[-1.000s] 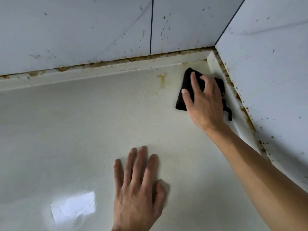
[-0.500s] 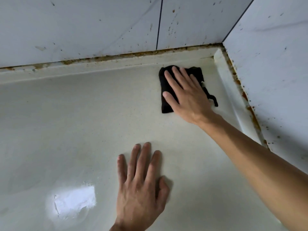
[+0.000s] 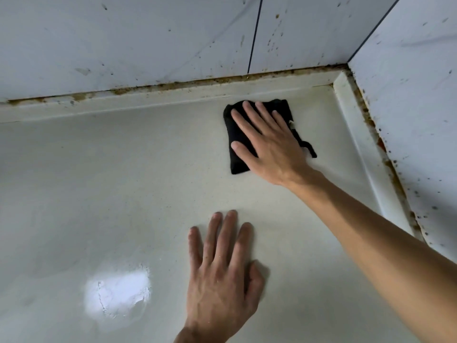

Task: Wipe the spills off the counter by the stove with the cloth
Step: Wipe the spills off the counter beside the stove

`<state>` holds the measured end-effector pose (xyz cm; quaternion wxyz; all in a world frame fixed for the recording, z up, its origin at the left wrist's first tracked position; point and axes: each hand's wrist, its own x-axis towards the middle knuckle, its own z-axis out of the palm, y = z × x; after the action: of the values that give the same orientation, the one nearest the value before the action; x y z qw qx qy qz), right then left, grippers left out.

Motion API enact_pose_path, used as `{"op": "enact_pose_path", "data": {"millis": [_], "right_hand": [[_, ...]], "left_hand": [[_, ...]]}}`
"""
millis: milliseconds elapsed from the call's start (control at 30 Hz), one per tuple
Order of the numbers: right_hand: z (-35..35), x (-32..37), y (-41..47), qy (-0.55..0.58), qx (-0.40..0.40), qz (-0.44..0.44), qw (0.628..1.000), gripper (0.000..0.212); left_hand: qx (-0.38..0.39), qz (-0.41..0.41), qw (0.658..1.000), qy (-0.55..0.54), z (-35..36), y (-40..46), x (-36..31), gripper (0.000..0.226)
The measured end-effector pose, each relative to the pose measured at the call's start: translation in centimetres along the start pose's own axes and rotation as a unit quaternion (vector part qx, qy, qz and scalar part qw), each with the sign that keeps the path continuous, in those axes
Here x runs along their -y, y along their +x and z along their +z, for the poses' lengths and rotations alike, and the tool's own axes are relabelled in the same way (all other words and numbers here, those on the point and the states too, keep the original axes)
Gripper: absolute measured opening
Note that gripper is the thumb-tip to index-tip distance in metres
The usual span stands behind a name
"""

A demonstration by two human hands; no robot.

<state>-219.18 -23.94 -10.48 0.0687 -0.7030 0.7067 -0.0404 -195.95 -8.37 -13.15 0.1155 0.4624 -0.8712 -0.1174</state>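
My right hand [image 3: 269, 142] lies flat, fingers straight and spread, pressing a folded black cloth [image 3: 237, 157] onto the pale counter [image 3: 99, 194]. The cloth sits near the back corner, just in front of the raised lip below the tiled wall [image 3: 123, 40]. My left hand [image 3: 222, 276] is also flat and holds nothing, palm down on the counter nearer to me, well apart from the cloth. The open counter looks mostly clean, with only a faint yellowish tinge between my hands and a bright wet sheen at lower left. I judge the flat surface largely done. What is left is brown grime [image 3: 173, 84] running along the back seam and down the right-hand seam, plus specks on the tiles. No stove is in view.
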Motion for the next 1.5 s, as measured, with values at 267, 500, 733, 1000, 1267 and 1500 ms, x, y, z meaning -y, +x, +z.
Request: {"op": "enact_pose_path", "data": {"millis": [267, 500, 733, 1000, 1267, 1500], "right_hand": [[0.6, 3.7, 2.5, 0.006, -0.045, 0.158, 0.986, 0.072], [1.2, 4.6, -1.3, 0.003, 0.012, -0.093, 0.996, 0.088], [1.0, 4.7, 1.1, 0.006, -0.021, 0.097, 0.995, 0.080], [0.8, 6.5, -5.1, 0.100, -0.033, -0.034, 0.994, 0.053], [-1.3, 9.6, -12.1, 0.215, -0.042, 0.053, 0.974, 0.041], [-3.7, 13.6, -23.4, 0.304, 0.087, 0.080, 0.945, 0.026]], "left_hand": [[0.012, -0.004, 1.000, -0.020, -0.8, 0.3, -0.5, 0.067], [0.026, -0.020, 0.999, -0.028, -1.4, 0.4, -0.5, 0.064], [0.026, -0.025, 0.997, -0.064, -1.8, 0.7, -0.6, 0.059], [0.075, -0.023, 0.993, -0.082, -3.3, 0.7, -0.5, 0.057], [0.072, -0.014, 0.987, -0.144, -8.1, -5.8, 0.3, 0.046], [0.108, -0.091, 0.972, -0.189, -13.0, -14.6, 2.9, 0.027]]}}
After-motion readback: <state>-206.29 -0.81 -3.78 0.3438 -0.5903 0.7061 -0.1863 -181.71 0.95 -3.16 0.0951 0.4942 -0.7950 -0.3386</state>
